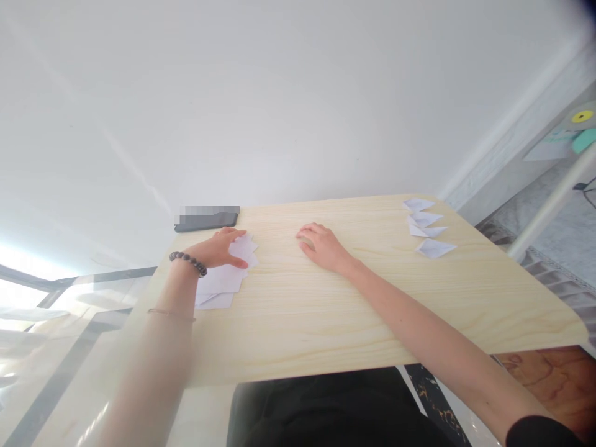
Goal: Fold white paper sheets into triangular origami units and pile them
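Observation:
On the left side of the table lies a loose stack of white paper sheets (pixel 223 279), spread unevenly. My left hand (pixel 222 248), with a dark bead bracelet at the wrist, reaches over the stack, thumb and fingers apart; whether it presses on the top sheet I cannot tell. My right hand (pixel 321 247) rests on the bare wood near the middle, fingers loosely bent and the thumb apart from them, with nothing visible in it. Several folded white paper pieces (pixel 435 248), pointed at the ends, form a column at the table's right side.
The light wooden table (pixel 298 335) stands against a white wall (pixel 298 112). A dark flat object (pixel 205 221), partly pixelated, lies at the back left corner. A pale pole (pixel 554 205) rises beyond the right edge.

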`<state>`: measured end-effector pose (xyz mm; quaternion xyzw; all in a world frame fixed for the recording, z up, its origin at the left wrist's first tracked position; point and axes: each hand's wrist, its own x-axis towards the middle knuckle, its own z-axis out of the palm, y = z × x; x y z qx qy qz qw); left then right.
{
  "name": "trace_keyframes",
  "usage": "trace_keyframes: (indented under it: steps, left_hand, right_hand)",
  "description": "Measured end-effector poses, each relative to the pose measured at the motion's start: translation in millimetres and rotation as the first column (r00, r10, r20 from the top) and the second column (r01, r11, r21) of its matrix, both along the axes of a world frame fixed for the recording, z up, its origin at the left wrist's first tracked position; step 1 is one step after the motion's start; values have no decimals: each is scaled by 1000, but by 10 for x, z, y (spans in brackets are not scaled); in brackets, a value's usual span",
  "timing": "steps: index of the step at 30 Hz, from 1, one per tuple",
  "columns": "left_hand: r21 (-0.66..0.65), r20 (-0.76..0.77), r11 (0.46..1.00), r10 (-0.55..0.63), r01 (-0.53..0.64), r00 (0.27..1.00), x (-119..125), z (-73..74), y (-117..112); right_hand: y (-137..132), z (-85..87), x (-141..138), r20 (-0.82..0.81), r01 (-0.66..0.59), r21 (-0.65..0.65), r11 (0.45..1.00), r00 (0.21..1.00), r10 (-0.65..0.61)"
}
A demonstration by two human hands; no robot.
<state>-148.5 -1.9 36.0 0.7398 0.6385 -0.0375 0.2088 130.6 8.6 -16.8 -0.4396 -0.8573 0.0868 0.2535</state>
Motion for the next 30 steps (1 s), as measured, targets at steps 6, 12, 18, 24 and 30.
trace_keyframes:
  steps: [6, 12, 18, 24, 30]
  left_hand:
    - [-35, 41, 999, 38, -37, 998, -5, 24, -5]
    - [-5, 98, 999, 46, -46, 994, -2, 49, -46]
    - [164, 59, 986, -9, -1, 998, -4, 36, -22]
    - [272, 130, 962, -50, 13, 990, 26, 84, -6]
    - [240, 326, 970, -116, 36, 938, 136, 174, -73]
  right_hand:
    - [-8, 16, 2, -7, -9, -14, 1000, 1000, 9]
    - [-8, 17, 9, -7, -15, -17, 1000, 1000, 15]
    - [-9, 10, 10, -8, -16, -12, 1000, 1000, 16]
    - [-16, 20, 9, 1, -9, -17, 1000, 1000, 9]
    - [-12, 11, 6, -4, -11, -13, 1000, 1000, 11]
